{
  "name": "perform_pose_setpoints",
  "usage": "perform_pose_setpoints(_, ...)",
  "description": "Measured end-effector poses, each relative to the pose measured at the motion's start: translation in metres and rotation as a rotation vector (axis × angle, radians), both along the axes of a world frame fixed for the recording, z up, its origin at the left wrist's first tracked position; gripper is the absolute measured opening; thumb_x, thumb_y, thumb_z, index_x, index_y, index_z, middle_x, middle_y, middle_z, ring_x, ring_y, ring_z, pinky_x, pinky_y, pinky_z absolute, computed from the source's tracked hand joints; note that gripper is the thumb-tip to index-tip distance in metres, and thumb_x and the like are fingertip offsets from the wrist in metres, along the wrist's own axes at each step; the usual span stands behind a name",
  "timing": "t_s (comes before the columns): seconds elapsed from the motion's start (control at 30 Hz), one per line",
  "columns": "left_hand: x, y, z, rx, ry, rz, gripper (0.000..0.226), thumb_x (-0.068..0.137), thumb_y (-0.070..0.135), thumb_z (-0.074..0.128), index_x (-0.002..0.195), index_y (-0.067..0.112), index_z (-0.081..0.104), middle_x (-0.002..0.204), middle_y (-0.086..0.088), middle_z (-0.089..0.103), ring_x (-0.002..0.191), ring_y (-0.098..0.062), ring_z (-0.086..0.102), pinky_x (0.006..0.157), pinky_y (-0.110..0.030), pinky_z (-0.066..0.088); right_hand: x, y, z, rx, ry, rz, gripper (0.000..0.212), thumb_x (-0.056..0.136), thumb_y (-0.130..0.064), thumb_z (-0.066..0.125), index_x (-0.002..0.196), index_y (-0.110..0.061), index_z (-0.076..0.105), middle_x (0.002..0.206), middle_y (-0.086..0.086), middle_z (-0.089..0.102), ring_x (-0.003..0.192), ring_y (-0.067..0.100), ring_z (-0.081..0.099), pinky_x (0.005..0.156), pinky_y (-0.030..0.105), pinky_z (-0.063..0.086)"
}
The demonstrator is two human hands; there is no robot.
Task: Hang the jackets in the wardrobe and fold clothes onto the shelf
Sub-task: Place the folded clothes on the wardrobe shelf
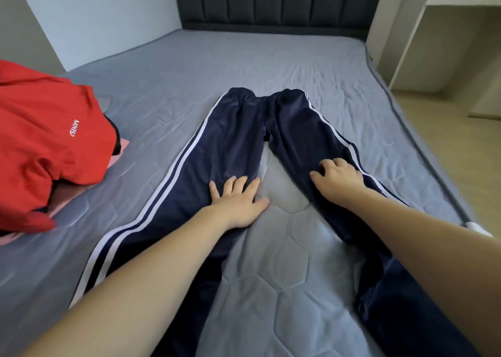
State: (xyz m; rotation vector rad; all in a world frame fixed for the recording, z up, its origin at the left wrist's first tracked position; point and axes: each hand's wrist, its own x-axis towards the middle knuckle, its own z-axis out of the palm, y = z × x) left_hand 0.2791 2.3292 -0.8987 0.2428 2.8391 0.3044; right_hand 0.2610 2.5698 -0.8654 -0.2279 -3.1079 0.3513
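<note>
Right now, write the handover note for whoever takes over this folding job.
Left hand: open, flat on the left leg of the navy track pants.
Right hand: fingers bent, resting on the right leg; no clear grip.
Pants lie spread on the bed, waistband toward the headboard, legs apart, not yet folded.
Red garment sits in a heap with other clothes at the bed's left edge.
Left to do: fold the pants, sort the heap, shelve and hang. Wardrobe not in view.

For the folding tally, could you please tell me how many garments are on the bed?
2 clearly: navy track pants spread mid-bed under both hands, and a red top at the left edge. Pink and black fabric beneath it may be more.
</note>
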Motion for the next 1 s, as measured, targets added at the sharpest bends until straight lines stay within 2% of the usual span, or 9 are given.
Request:
perform_pose_setpoints(0.13,-0.029,-0.013,0.023,0.134,0.122,0.08,0.08,0.081,0.073,0.011,0.153,0.041,0.0,0.162,0.01,0.012,0.149,-0.021,0.008,0.115,-0.058,-0.009,-0.025,0.009,-0.001,0.016,-0.049,-0.022,0.056,0.092,-0.05,0.036,0.14,-0.022,0.04,0.148,0.011,0.035,0.135,0.035,0.031,0.11,0.048,0.022)
perform_pose_setpoints(0.23,-0.059,-0.021,0.029,0.07,0.114,0.093,0.075,0.084,0.072,0.006,0.152,0.044,-0.005,0.164,0.014,0.0,0.151,-0.019,-0.005,0.115,-0.058,-0.013,-0.051,-0.003,-0.004,0.05,-0.079,0.009,0.064,0.093,-0.06,0.026,0.151,-0.035,0.018,0.161,0.008,0.009,0.147,0.035,0.006,0.115,0.054,0.002)
perform_pose_setpoints(0.3,-0.082,-0.022,0.021,0.036,0.095,0.084,0.071,0.085,0.073,0.003,0.151,0.047,-0.008,0.163,0.015,-0.007,0.15,-0.018,-0.013,0.113,-0.059,-0.017,-0.076,-0.01,-0.011,0.109,-0.123,0.046,0.066,0.093,-0.066,0.018,0.153,-0.041,0.007,0.163,0.006,-0.004,0.148,0.036,-0.007,0.113,0.059,-0.01)
perform_pose_setpoints(0.5,-0.164,-0.029,-0.022,0.004,0.171,0.222,0.075,0.083,0.077,-0.002,0.151,0.046,-0.012,0.163,0.007,-0.014,0.148,-0.018,-0.023,0.108,-0.064,-0.022,-0.156,-0.011,-0.046,0.09,-0.179,-0.027,0.075,0.085,-0.079,0.008,0.15,-0.046,-0.008,0.161,0.011,-0.014,0.147,0.036,-0.015,0.111,0.06,-0.017)
perform_pose_setpoints(0.6,-0.214,-0.026,-0.032,0.042,0.395,0.304,0.078,0.084,0.076,-0.004,0.154,0.039,-0.007,0.165,0.001,-0.004,0.15,-0.022,-0.014,0.111,-0.064,-0.016,-0.201,-0.01,-0.059,0.018,-0.027,-0.094,0.085,0.081,-0.083,0.01,0.153,-0.041,-0.004,0.161,0.016,-0.008,0.148,0.034,-0.009,0.113,0.056,-0.013)
perform_pose_setpoints(0.7,-0.264,-0.019,-0.03,0.084,0.567,0.484,0.079,0.088,0.07,0.001,0.156,0.031,0.004,0.164,-0.008,0.009,0.151,-0.029,0.001,0.115,-0.063,-0.006,-0.246,-0.016,-0.065,-0.069,0.145,-0.172,0.092,0.083,-0.082,0.014,0.156,-0.026,0.005,0.161,0.02,0.002,0.148,0.033,-0.001,0.118,0.051,-0.004)
perform_pose_setpoints(0.8,-0.305,-0.01,-0.026,0.076,0.595,0.566,0.07,0.093,0.066,0.009,0.156,0.034,0.01,0.162,-0.014,0.014,0.149,-0.034,0.008,0.116,-0.062,0.0,-0.286,-0.018,-0.064,-0.134,0.298,-0.258,0.097,0.084,-0.08,0.02,0.155,-0.014,0.013,0.159,0.016,0.016,0.146,0.032,0.012,0.119,0.048,0.005)
perform_pose_setpoints(0.87,-0.325,-0.006,-0.026,0.038,0.591,0.551,0.068,0.091,0.068,0.012,0.154,0.04,0.013,0.163,-0.016,0.009,0.149,-0.036,0.002,0.113,-0.066,-0.005,-0.31,-0.016,-0.062,-0.174,0.369,-0.315,0.095,0.085,-0.077,0.025,0.154,-0.013,0.015,0.156,0.014,0.027,0.142,0.033,0.022,0.117,0.049,0.011)
perform_pose_setpoints(1.0,-0.345,-0.008,-0.03,-0.062,0.442,0.473,0.075,0.081,0.078,0.005,0.151,0.051,0.009,0.164,-0.009,-0.007,0.147,-0.039,-0.016,0.1,-0.077,-0.015,-0.34,-0.014,-0.062,-0.123,0.387,-0.291,0.071,0.089,-0.055,0.041,0.151,-0.029,0.019,0.139,0.016,0.044,0.128,0.038,0.037,0.108,0.05,0.02)
